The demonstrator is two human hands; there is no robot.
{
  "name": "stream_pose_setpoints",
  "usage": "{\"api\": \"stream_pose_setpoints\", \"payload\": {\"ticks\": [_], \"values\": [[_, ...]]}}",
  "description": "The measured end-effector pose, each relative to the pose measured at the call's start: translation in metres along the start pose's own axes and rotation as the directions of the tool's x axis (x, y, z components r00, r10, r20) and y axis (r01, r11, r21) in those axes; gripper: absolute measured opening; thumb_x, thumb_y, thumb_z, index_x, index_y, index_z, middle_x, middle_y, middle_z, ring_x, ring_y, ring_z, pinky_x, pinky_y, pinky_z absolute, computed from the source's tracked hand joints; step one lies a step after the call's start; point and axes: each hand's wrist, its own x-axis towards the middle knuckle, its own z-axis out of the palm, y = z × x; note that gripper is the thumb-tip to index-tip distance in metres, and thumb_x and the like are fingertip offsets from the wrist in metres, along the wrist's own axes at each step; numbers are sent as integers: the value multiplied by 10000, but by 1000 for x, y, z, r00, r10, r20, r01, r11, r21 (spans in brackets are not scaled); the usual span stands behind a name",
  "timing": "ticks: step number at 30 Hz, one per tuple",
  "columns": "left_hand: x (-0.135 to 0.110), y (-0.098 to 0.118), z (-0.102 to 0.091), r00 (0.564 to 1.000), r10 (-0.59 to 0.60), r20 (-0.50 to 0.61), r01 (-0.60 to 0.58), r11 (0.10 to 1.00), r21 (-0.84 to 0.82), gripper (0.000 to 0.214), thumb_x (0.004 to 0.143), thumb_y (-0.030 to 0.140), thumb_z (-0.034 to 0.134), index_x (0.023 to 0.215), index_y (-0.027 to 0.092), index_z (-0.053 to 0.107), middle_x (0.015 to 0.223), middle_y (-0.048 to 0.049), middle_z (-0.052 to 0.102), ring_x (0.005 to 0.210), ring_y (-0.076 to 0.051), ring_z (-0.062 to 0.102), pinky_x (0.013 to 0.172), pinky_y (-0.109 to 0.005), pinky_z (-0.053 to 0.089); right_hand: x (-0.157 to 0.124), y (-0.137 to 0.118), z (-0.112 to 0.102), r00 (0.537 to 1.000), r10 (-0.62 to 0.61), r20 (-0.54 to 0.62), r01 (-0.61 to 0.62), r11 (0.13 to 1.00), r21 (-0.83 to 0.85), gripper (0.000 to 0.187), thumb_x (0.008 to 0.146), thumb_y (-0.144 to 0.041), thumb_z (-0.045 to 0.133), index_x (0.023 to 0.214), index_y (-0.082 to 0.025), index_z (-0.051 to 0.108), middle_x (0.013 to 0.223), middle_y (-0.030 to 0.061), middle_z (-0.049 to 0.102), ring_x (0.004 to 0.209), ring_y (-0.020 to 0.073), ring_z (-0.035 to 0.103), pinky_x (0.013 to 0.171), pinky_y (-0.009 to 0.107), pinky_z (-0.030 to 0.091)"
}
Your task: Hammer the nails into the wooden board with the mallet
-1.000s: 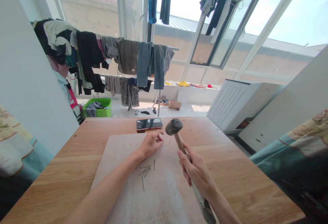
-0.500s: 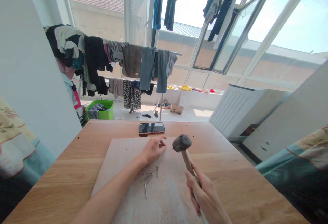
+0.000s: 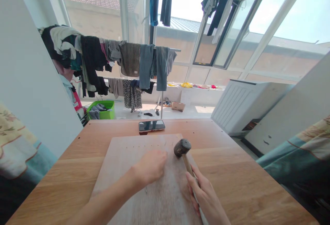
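Observation:
In my right hand (image 3: 203, 190) is a hammer (image 3: 182, 147), its dark, worn head tilted up over the right edge of a pale wooden board (image 3: 123, 183). My fingers wrap round its light wooden handle. My left hand (image 3: 152, 165) hangs low over the middle of the board, back of the hand upward; its fingers are blurred and mostly hidden. Beneath its wrist the tip of a nail (image 3: 146, 190) shows, the other loose nails being covered. A row of small dark dots runs along the board's far part. Thin upright marks, perhaps nails, stand near the far right corner.
The board lies on a wooden table (image 3: 232, 177). Beyond its far edge rests a phone (image 3: 152, 125) on the tabletop. Past the table are a green basket (image 3: 107, 114) of clothes, a laden drying rack (image 3: 175, 49) and a white ribbed unit (image 3: 229, 104). Curtains hang at both sides.
My left hand has come nearer from the board's far part, turning palm down over the loose nails. The hammer has dipped slightly. The view has shifted a little.

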Motion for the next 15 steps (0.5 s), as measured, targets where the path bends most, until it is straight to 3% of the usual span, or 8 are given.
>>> {"api": "stream_pose_setpoints", "payload": {"ticks": [4,7,11,15], "values": [[7,-3,9,999,24,-45,-27,997,-67,246,694,-10,549,795,185,661,755,-113,716,684,-271,687,609,-319,477,-1,0,0,999,4,38,-4,1000,3,571,924,-603,520,1332,-206,571,534,-86,457,316,101,405,273,196,338],[18,-25,9,987,22,-160,-67,957,-283,180,630,25,602,676,199,610,660,-37,653,650,-218,640,612,-285,468,-2,0,0,1000,8,19,-8,1000,0,600,918,-605,524,1361,-201,554,546,-88,446,315,98,400,271,197,333],[31,-57,12,927,-109,-358,-155,758,-633,82,691,139,621,758,185,627,731,-9,662,697,-169,635,663,-253,501,-2,-1,1,1000,1,20,0,1000,-19,603,926,-593,504,1360,-178,549,559,-86,453,320,94,406,284,201,346],[35,-72,25,897,-194,-396,-152,706,-691,105,811,250,596,842,170,658,789,-24,695,733,-159,653,708,-260,531,-2,-1,1,1000,-6,4,6,1000,-25,565,920,-601,516,1275,-170,603,546,-79,469,324,101,425,297,210,353]]}}
